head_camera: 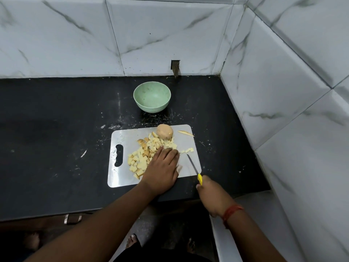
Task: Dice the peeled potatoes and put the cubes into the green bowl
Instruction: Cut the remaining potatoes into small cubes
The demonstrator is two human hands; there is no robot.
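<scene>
A pale cutting board (120, 176) lies on the black counter, with a pile of potato cubes (140, 157) spread over its middle. A whole peeled potato (164, 131) sits at the board's far edge. My left hand (162, 169) lies flat over the right side of the pile, fingers straight. My right hand (211, 195) grips the yellow handle of a knife (193, 166), whose blade points up-left over the board's right side. The green bowl (152, 96) stands beyond the board and holds no cubes that I can see.
A thin potato sliver (186, 133) lies at the board's far right corner. Marble-tiled walls close the counter at the back and right (283, 91). The black counter (56, 120) stretches left of the board. The counter's front edge runs just below the board.
</scene>
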